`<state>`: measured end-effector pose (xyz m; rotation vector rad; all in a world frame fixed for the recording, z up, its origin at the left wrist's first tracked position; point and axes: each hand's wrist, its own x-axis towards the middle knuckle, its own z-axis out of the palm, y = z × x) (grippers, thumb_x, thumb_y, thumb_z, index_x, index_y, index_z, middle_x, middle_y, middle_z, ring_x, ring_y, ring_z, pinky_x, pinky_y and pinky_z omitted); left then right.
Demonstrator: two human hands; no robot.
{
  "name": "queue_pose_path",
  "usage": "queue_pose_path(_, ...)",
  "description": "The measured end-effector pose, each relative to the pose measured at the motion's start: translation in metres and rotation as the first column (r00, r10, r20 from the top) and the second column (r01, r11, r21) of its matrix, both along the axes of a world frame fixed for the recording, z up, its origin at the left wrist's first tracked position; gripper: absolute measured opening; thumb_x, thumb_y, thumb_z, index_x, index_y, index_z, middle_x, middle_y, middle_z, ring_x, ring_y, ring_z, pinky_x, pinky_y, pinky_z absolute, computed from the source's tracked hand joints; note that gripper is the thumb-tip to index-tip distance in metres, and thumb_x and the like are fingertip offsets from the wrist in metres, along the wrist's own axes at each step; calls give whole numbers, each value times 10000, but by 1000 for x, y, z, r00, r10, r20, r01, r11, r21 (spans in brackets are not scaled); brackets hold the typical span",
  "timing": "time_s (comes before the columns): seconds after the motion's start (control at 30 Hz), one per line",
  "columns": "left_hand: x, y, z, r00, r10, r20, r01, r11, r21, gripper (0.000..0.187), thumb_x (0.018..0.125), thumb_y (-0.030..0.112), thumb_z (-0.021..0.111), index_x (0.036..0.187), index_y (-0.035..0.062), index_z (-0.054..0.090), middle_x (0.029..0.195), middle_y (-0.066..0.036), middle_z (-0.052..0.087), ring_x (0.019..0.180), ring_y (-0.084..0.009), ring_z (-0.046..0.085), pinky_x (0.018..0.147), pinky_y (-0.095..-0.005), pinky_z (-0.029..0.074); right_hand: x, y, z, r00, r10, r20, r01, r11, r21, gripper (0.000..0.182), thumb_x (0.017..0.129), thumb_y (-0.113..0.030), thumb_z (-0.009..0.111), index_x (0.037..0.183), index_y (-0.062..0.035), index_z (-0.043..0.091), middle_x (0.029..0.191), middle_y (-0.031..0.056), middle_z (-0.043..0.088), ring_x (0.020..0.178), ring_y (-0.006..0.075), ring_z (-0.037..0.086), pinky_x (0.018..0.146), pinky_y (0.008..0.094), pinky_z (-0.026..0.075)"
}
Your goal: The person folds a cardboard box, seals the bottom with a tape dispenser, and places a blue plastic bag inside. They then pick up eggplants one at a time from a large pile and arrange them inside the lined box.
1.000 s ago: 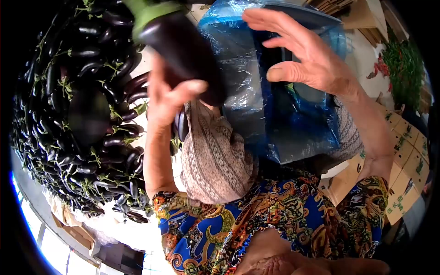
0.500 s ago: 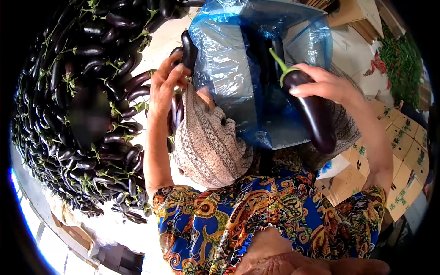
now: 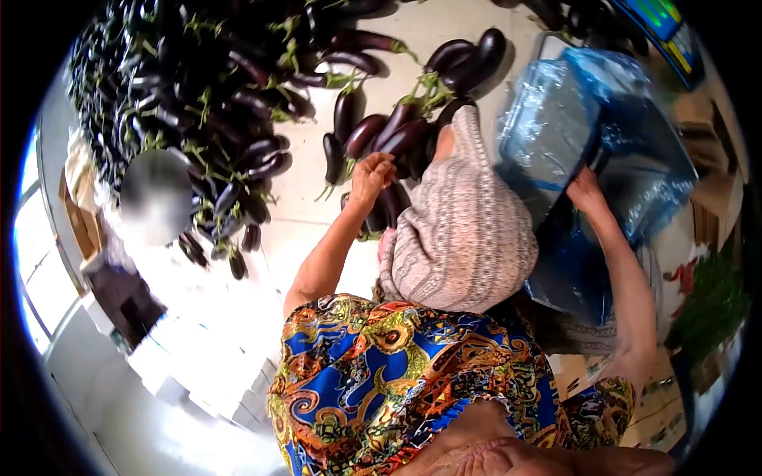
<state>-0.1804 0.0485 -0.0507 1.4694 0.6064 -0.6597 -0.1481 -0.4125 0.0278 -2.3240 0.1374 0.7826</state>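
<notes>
My left hand reaches into a small cluster of dark purple eggplants on the floor beside my left knee. Its fingers are curled closed around the near end of one eggplant. To the right, a box lined with a blue plastic bag stands before me. My right hand is lowered into its opening; the fingertips disappear in the dark interior, so their grip is hidden. Patterned cloth covers my left knee, between the cluster and the box.
A large heap of eggplants spreads over the floor at the left. Two more eggplants lie beyond the cluster. At the right are green peppers and cardboard cartons; a blue and green package sits at the upper right.
The view has turned left. My right hand has carried a large eggplant from above the box's edge down into the lined box. My left hand has moved down to the near cluster and its fingers have closed.
</notes>
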Motion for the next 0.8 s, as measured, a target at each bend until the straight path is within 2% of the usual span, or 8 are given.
queue_pose_path(0.13, -19, 27, -3, 955, 266, 131, -288, 939, 189, 235, 926, 110, 548, 1130, 6, 604, 873, -43, 641, 730, -106, 588, 647, -228, 481, -16, -10, -8, 989, 69, 133, -71, 997, 13, 496, 884, -196, 561, 1342, -36, 458, 1337, 207, 523, 1247, 362, 486, 1026, 390, 395)
queue_pose_path(0.23, -41, 59, -14, 923, 320, 213, -379, 855, 353, 233, 907, 122, 580, 1107, 9, 618, 901, -48, 634, 775, -125, 571, 669, -248, 471, -55, -83, -78, 982, 152, 115, -141, 985, -100, 445, 892, -102, 499, 1326, -12, 454, 1306, 202, 528, 1156, 328, 533, 987, 387, 417)
queue_pose_path(0.3, -65, 85, -34, 926, 243, 288, -361, 795, 489, 263, 881, 120, 609, 1123, 17, 612, 913, -58, 630, 788, -138, 569, 685, -267, 476, -62, -93, -71, 936, 352, -27, -347, 904, -250, 378, 868, -100, 518, 1236, -12, 511, 1193, 186, 571, 1025, 301, 584, 888, 372, 456)
queue_pose_path(0.43, -83, 96, -29, 954, -59, 295, -183, 666, 723, 292, 871, 116, 609, 1151, 33, 598, 950, -101, 625, 825, -202, 603, 726, -300, 502, -39, -62, -20, 986, 58, -159, -73, 994, -84, 239, 820, -121, 569, 1030, -11, 596, 937, 139, 612, 813, 223, 601, 683, 316, 479)
queue_pose_path(0.63, -35, 11, -6, 815, -282, 507, -156, 735, 660, 340, 814, 70, 628, 1151, 57, 585, 1097, -176, 552, 993, -344, 551, 861, -411, 456, -42, -33, 22, 860, -442, -256, 471, 880, 63, 148, 791, -149, 604, 857, -18, 629, 708, 66, 588, 624, 167, 572, 563, 291, 472)
queue_pose_path(0.67, -15, -5, 4, 742, -391, 545, -151, 694, 704, 348, 814, 68, 629, 1158, 51, 583, 1122, -178, 547, 1027, -357, 534, 896, -420, 437, -44, -45, 1, 834, -434, -340, 452, 891, -28, 121, 798, -150, 603, 821, -32, 612, 678, 55, 566, 622, 149, 555, 545, 286, 453)
queue_pose_path(0.73, 23, -38, 19, 658, -459, 597, -124, 716, 687, 384, 797, 62, 636, 1174, 31, 573, 1154, -191, 540, 1061, -384, 507, 931, -438, 412, -69, -96, -49, 875, -287, -390, 429, 832, 351, 82, 794, -126, 596, 774, -46, 596, 642, 43, 533, 597, 127, 526, 525, 287, 427)
queue_pose_path(0.8, 61, -71, 15, 538, -507, 673, -111, 749, 653, 412, 779, 75, 654, 1178, 23, 568, 1154, -184, 539, 1057, -377, 505, 908, -441, 416, -69, -94, -51, 845, -321, -428, 448, 862, 236, 69, 785, -91, 587, 835, -52, 615, 726, 67, 585, 683, 159, 573, 602, 308, 470)
